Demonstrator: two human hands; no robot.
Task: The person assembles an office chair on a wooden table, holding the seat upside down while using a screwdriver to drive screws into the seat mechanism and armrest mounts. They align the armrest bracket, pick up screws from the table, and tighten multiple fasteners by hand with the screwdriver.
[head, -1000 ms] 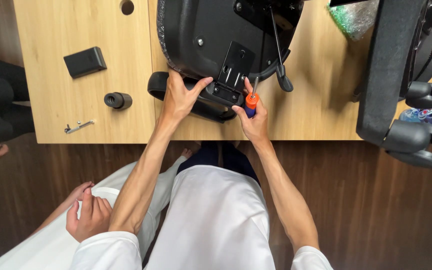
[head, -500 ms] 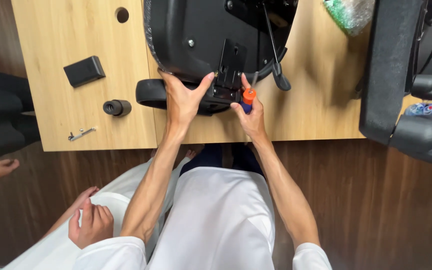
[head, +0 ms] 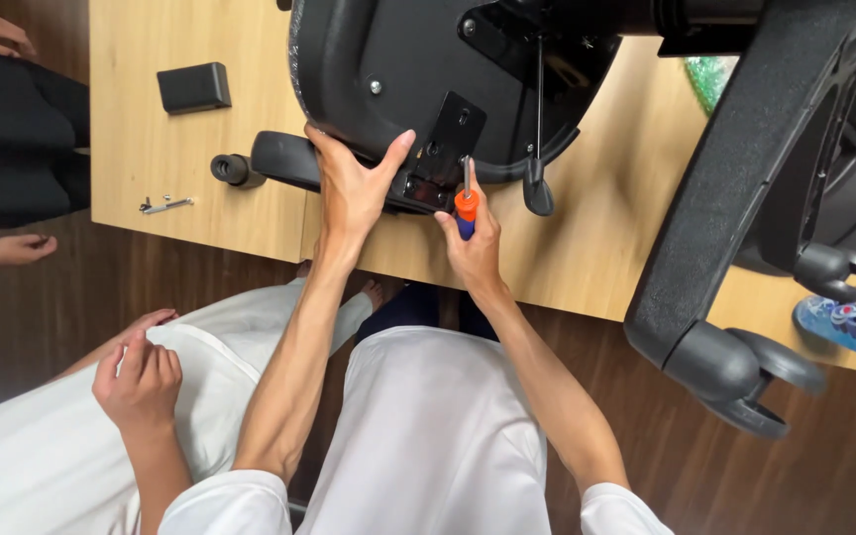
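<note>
Nearest us, another person's hand (head: pixel 139 381) rests on a white-clad knee at lower left. Above it, our right hand (head: pixel 475 248) closes around a screwdriver (head: pixel 466 206) with an orange and blue handle, its tip at the black metal bracket (head: pixel 445 149). Our left hand (head: pixel 354 186) spreads open, fingers pressed flat against the upturned black chair seat (head: pixel 398 69) lying on the wooden table (head: pixel 151 159). Beyond sit a small black block (head: pixel 193 87) and, at right, the wheeled chair base (head: pixel 745 228).

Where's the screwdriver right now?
Head view, centre: the orange-and-blue screwdriver is in the right hand, tip at the black bracket under the chair seat.
</note>
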